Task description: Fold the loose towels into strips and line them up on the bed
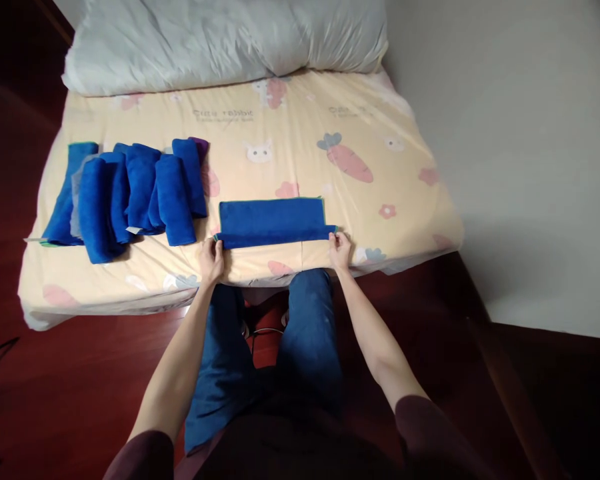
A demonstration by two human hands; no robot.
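Note:
A blue towel (273, 217) with green edging lies flat near the front of the bed, its near edge turned over in a long strip. My left hand (211, 259) pinches the left end of that strip. At the opposite end, my right hand (340, 251) grips the right corner between thumb and fingers. Left of this towel sits a heap of folded or rolled blue towels (141, 190), several of them overlapping, apart from my left hand.
The bed (260, 133) has a cream sheet printed with carrots and rabbits. A pale, bulky quilt (225, 43) lies across the back. On the right stands a light wall (520, 167). Dark red floor (105, 373) shows below the bed's front edge.

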